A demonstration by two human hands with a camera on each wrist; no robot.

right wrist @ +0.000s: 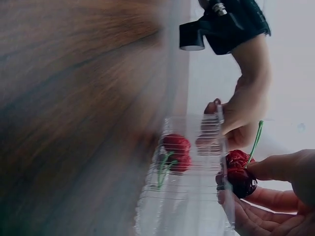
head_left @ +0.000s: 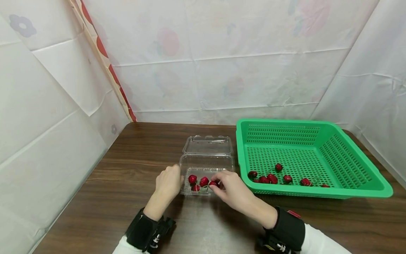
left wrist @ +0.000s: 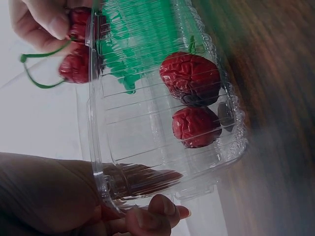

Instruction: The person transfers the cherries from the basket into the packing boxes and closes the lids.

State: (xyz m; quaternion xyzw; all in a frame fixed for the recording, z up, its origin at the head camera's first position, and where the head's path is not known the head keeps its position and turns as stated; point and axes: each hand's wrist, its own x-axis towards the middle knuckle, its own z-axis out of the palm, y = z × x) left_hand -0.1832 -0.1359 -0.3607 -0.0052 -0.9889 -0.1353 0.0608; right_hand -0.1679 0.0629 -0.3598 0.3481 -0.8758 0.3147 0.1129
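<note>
A clear plastic clamshell box (head_left: 207, 162) stands on the table with its lid (head_left: 207, 145) folded back. My left hand (head_left: 168, 182) grips its left side wall, fingers curled at the rim in the left wrist view. Over the box's right front part, my right hand (head_left: 234, 189) pinches wrinkled red cherries (right wrist: 241, 182) between thumb and fingers, right at the rim. A green stem (left wrist: 42, 86) loops out from them. Other cherries (head_left: 192, 179) lie on the box floor, some with green stems.
To the right is a green plastic basket (head_left: 364, 169), several cherries (head_left: 272, 178) scattered along its front side. The brown wooden table (head_left: 127, 197) runs back to a white curtain (head_left: 203, 88), with more white sheeting on both sides.
</note>
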